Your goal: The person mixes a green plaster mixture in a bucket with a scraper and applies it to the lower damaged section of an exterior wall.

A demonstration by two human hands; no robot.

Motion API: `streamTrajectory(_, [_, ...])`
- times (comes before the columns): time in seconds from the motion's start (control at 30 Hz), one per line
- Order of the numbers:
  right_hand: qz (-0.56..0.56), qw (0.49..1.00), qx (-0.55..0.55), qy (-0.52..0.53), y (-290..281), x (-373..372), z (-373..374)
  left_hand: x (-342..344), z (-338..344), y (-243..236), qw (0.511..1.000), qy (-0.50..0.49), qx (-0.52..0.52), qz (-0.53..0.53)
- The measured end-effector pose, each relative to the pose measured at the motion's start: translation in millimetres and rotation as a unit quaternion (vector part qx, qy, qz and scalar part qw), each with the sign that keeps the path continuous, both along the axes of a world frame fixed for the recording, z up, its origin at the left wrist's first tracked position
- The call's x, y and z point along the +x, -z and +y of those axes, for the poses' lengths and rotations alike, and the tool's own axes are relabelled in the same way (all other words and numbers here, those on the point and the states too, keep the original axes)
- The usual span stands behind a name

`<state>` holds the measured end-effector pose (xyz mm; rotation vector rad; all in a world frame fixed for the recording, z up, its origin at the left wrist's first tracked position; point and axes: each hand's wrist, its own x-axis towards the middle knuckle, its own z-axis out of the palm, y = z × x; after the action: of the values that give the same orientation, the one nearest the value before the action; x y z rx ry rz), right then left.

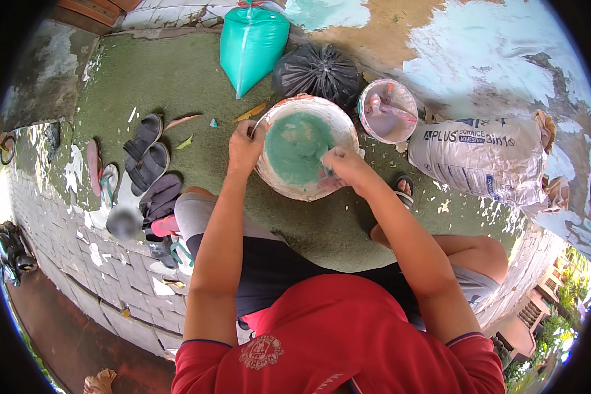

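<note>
A wide white bucket (276, 174) with reddish smears on its rim holds a wet green mixture (297, 141). My left hand (246, 141) grips the bucket's left rim with curled fingers. At the bucket's right side my right hand (340, 167) is closed on something pale dipping into the mixture; it is smeared and too hidden to name. A smaller white pail (387, 110) with pinkish liquid and an item inside stands behind to the right. A large paper sack (473, 164) lies at the right.
A teal plastic bag (253, 49) and black bag (314, 75) sit behind the bucket. Several sandals (148, 164) and dark cloth (161, 200) lie left on the mossy floor (190, 72). A peeling wall (486, 52) rises at back right; paving (79, 249) extends left.
</note>
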<state>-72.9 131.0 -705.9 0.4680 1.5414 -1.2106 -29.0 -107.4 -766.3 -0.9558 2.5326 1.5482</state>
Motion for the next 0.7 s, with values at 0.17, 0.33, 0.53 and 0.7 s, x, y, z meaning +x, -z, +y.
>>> streamTrajectory(0.17, [0.396,0.859,0.138,-0.295,19.5,6.6,4.2,-1.6,2.0,5.1,0.996,0.002,0.011,0.089])
streamTrajectory(0.33, [0.409,0.76,0.305,-0.402,24.4,-7.0,-38.8,1.2,-7.2,12.0,0.996,0.028,-0.013,0.083])
streamTrajectory(0.53, [0.471,0.706,0.31,-0.428,21.4,-10.8,-104.8,0.5,-0.5,12.7,0.983,0.061,-0.054,0.162])
streamTrajectory(0.7, [0.482,0.692,0.255,-0.473,18.4,22.7,-108.6,-2.5,5.1,12.4,0.976,0.043,-0.064,0.206])
